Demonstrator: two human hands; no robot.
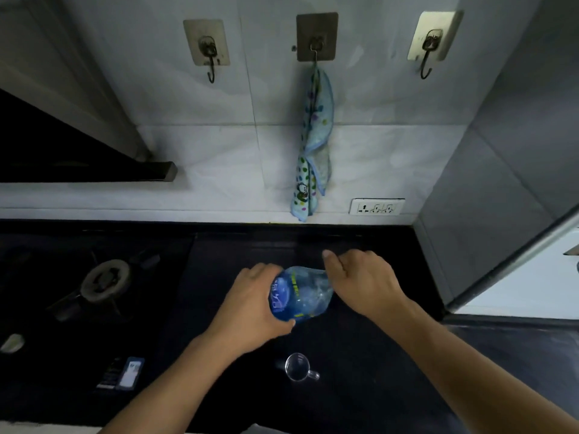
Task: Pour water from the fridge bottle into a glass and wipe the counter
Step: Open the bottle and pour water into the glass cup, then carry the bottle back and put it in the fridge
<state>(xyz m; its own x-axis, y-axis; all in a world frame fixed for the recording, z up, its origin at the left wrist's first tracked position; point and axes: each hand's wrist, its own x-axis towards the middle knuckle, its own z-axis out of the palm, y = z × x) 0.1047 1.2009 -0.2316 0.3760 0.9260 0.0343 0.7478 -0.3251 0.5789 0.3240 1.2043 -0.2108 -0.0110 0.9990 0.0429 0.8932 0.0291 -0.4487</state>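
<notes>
A clear plastic bottle (302, 294) with a blue label is held above the black counter (360, 355), tilted with its top toward the right. My left hand (253, 308) wraps around its labelled body. At the bottle's top end, my right hand (360, 281) is closed, and the cap is hidden under its fingers. A small clear glass mug (297, 367) with a handle stands on the counter below the bottle, nearer to me. A light blue dotted cloth (311, 145) hangs from the middle wall hook.
A gas burner (105, 281) sits on the hob at the left. A small dark packet (122, 372) lies near the front left. A wall socket (377, 207) is low on the tiles. A grey wall and a window ledge (526, 286) bound the right side.
</notes>
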